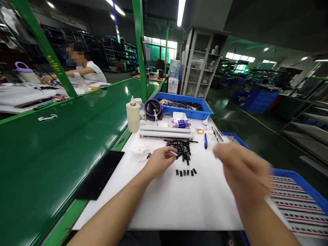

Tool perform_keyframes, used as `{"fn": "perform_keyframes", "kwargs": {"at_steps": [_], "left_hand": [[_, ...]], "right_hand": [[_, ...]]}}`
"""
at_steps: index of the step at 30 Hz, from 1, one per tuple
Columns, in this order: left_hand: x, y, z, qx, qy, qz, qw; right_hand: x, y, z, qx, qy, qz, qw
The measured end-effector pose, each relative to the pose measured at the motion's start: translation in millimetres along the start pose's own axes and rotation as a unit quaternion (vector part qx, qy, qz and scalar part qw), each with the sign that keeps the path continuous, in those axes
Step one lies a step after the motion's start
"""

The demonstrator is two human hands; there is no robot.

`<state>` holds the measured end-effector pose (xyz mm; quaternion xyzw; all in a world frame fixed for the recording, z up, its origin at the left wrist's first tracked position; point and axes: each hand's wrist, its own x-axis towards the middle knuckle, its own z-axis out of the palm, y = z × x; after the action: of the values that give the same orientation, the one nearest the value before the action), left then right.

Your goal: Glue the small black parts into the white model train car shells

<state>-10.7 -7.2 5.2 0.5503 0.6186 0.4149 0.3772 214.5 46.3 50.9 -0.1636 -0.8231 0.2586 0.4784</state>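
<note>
My left hand (161, 160) is closed in a pinch on a small black piece (178, 155) at the edge of the pile. The pile of small black pieces (180, 147) lies just beyond the fingers on the white work surface (164, 205). Several more black pieces (184, 173) are set out in a loose row nearer to me. To the right, my right hand (243, 167) hangs above the surface, smeared by motion, so its fingers and anything in them cannot be made out.
Behind the pile lie long white strips (166, 133). A cream bottle (133, 116), crumpled tissue (140, 152) and black panel (101, 176) are on the left. At right are a blue pen (205, 140) and a blue tray (282, 172) of striped strips. A co-worker (89, 70) sits across the green belt (77, 136).
</note>
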Motion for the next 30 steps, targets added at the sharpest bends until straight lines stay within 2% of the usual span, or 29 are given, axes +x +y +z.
{"fn": "perform_keyframes", "kwargs": {"at_steps": [2,5,8,14,24,30], "left_hand": [[0.5,-0.5,-0.5,-0.02,0.003,-0.005,1.0],[1.5,-3.0,-0.6,-0.03,0.003,-0.006,1.0],[1.8,-3.0,0.7,-0.023,-0.004,-0.006,1.0],[1.6,6.1,3.7,0.025,0.007,-0.018,1.0],[-1.6,8.2,3.7,0.034,-0.004,-0.014,0.999],[-3.0,8.5,1.3,0.025,-0.019,0.017,0.999]], "right_hand": [[5.1,23.5,13.4,0.001,-0.017,0.053,0.998],[4.1,59.5,35.7,0.032,-0.047,0.182,0.982],[-5.1,79.0,48.8,0.103,-0.044,0.26,0.959],[-14.2,76.6,48.9,0.192,-0.077,0.328,0.922],[-13.7,70.6,49.5,0.179,-0.072,0.339,0.921],[-12.8,72.1,50.2,0.239,-0.086,0.38,0.889]]}}
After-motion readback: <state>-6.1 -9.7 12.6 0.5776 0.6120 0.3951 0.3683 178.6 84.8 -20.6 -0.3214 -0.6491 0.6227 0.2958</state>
